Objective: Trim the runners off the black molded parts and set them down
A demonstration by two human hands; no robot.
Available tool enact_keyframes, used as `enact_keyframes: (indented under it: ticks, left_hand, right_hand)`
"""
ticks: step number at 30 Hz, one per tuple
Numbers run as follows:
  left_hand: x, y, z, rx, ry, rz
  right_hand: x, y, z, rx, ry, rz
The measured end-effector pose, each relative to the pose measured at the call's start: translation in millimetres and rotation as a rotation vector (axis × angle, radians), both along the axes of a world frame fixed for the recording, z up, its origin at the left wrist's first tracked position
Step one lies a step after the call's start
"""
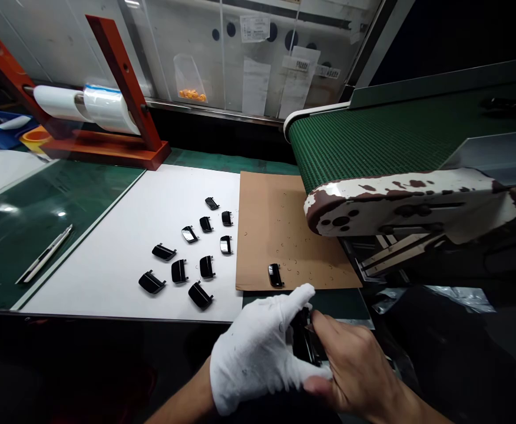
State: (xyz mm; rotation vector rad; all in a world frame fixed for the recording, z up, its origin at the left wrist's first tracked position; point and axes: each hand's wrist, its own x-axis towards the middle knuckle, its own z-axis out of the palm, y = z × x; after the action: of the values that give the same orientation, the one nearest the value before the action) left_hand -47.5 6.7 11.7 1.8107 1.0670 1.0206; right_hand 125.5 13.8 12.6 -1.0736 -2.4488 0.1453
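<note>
A white fabric glove covers the person's left hand from fingertips to wrist. Its cloth looks soft and matte, fairly snug over the back of the hand, with creases gathering toward the base of the thumb. A few small dark specks mark the white, one on the lower back of the hand, another nearer the fingers. The cuff ends at the wrist in a plain, slightly uneven rim. Above it the left forearm is bare. The right hand is ungloved, its wrist and visible forearm uncovered too.
</note>
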Motion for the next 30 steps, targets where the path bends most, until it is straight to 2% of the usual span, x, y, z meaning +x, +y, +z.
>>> enact_keyframes:
  ticks: [7,19,26,30]
  left_hand:
    - [1.7,0.1,-2.3,-0.047,-0.047,0.02]
    - [3.4,-0.1,3.7,-0.077,0.037,0.019]
    - [4.3,0.7,-0.8,-0.074,0.03,0.003]
    - [5.6,2.7,-4.8,-0.04,0.028,0.018]
  right_hand:
    - [-0.3,0.9,-1.4,0.046,-0.009,0.024]
    - [1.8,-1.1,-3.5,0.023,-0.004,0.033]
    - [5.1,-4.1,-7.0,0.061,-0.012,0.054]
    - [5.3,-2.4,-2.5,0.107,0.039,0.041]
